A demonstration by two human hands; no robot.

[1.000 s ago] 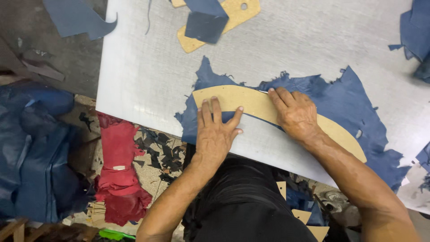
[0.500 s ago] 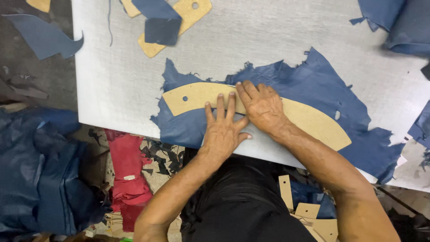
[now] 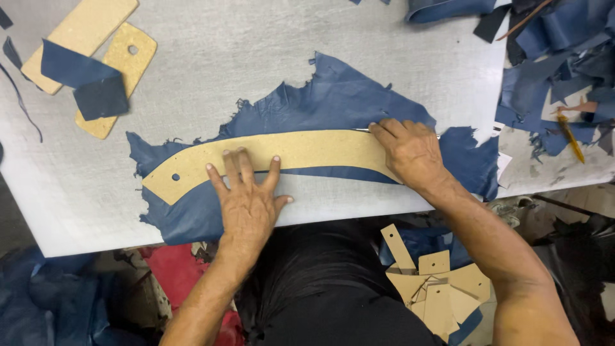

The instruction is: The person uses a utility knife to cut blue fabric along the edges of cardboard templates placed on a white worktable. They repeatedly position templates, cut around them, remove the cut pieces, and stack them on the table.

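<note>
The left hand [image 3: 246, 198] presses flat, fingers spread, on the long curved tan cardboard pattern [image 3: 288, 152] over the blue leather piece [image 3: 333, 102]. The right hand [image 3: 410, 152] has its grip curled at the pattern's right end; what it holds, I cannot tell. The pattern's long axis runs left to right.

Left hand [image 3: 246, 195] lies flat on a curved tan template [image 3: 269, 157] over blue leather [image 3: 333, 106]; right hand [image 3: 410, 150] presses its far end

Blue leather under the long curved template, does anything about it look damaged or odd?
The blue leather has ragged, torn-looking edges, frayed along its top and left side, so it's an irregular piece. The cardboard template lies flat on it, pinned by the left hand and right hand. Nothing looks spilled.
</note>
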